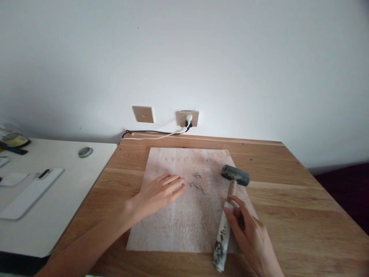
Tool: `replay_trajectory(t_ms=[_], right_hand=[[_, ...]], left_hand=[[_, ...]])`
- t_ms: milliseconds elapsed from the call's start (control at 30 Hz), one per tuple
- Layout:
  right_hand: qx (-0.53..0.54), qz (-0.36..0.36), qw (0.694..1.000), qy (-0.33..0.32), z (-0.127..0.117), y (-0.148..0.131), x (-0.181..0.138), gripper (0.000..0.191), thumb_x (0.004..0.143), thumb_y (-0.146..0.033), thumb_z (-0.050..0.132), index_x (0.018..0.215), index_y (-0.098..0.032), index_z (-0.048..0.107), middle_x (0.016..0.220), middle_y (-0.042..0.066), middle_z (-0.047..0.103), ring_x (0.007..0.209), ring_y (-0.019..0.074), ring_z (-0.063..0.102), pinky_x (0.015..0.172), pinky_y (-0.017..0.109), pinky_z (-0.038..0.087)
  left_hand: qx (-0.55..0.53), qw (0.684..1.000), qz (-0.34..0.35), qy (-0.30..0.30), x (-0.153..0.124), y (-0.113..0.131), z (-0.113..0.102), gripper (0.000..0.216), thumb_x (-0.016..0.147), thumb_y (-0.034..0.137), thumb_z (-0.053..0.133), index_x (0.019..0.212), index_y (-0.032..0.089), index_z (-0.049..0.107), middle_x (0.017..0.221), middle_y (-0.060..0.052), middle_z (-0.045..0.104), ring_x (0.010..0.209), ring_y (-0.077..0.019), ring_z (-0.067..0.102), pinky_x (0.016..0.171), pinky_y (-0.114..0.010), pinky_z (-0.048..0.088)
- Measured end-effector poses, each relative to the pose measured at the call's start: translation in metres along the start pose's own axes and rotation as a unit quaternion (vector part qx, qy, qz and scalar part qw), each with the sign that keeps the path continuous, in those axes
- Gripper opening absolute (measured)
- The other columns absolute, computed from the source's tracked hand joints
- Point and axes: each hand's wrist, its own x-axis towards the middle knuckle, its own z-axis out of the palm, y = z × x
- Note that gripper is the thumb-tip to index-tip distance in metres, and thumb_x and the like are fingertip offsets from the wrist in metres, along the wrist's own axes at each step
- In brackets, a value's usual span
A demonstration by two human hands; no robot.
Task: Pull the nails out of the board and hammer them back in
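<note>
A pale, worn wooden board point(170, 231) lies on the brown table. My left hand point(167, 190) rests over the board's left half, fingers stretched out and slightly bent, with nothing visible in it. Just right of its fingertips, several small metal nails or screws point(197, 186) lie loose in two little clusters. A row of small dark holes or marks point(185, 159) runs along the board's far part. My right hand point(249, 227) has its thumb and fingers around the wrapped handle of a black-headed mallet point(235, 175). The mallet lies across the board's right side, head pointing away from me.
The wooden table point(288, 215) meets a white wall with a socket point(193, 118), a plug and cables point(155, 133). On the left, a white table point(72, 184) carries a white device point(31, 196), a round grey object point(85, 152) and a black-handled item point(14, 148).
</note>
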Motion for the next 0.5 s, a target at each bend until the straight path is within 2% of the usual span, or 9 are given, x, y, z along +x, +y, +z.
replay_trajectory(t_ms=[100,233,367,500], right_hand=[[-0.018,-0.003,1.000,-0.015,0.001,0.000,0.004,0.050,0.104,-0.059,0.047,0.129,-0.022,0.070,0.073,0.003,0.075,0.056,0.0198,0.069,0.056,0.027,0.055],[-0.042,0.021,0.998,-0.028,0.002,-0.001,0.006,0.049,0.101,-0.061,0.048,0.125,-0.025,0.071,0.089,0.008,0.083,0.072,0.0260,0.080,0.058,0.030,0.057],[-0.059,0.059,0.996,-0.042,0.002,-0.002,0.009,0.041,0.098,-0.057,0.050,0.118,-0.029,0.072,0.076,0.002,0.080,0.066,0.0269,0.079,0.053,0.031,0.055],[-0.036,0.096,0.993,-0.060,-0.001,0.005,0.010,0.034,0.096,-0.052,0.052,0.112,-0.029,0.072,0.076,0.000,0.079,0.065,0.0241,0.078,0.056,0.028,0.054]], left_hand=[[0.023,0.999,0.048,-0.009,0.011,0.000,0.006,0.025,0.099,0.008,0.058,0.122,0.014,0.064,0.127,-0.009,0.069,0.115,-0.0216,0.065,0.093,-0.034,0.055],[0.033,0.996,0.084,0.004,0.022,0.003,0.013,0.016,0.097,0.011,0.062,0.113,0.013,0.066,0.101,-0.005,0.071,0.095,-0.0193,0.067,0.080,-0.032,0.055],[0.007,0.995,0.100,0.027,0.033,-0.005,0.013,0.011,0.095,0.010,0.065,0.105,0.014,0.066,0.086,-0.002,0.066,0.082,-0.0188,0.065,0.074,-0.033,0.054],[-0.088,0.992,0.068,0.066,0.061,-0.027,0.013,0.013,0.097,0.010,0.061,0.105,0.016,0.068,0.091,-0.003,0.068,0.083,-0.0174,0.065,0.078,-0.031,0.054]])
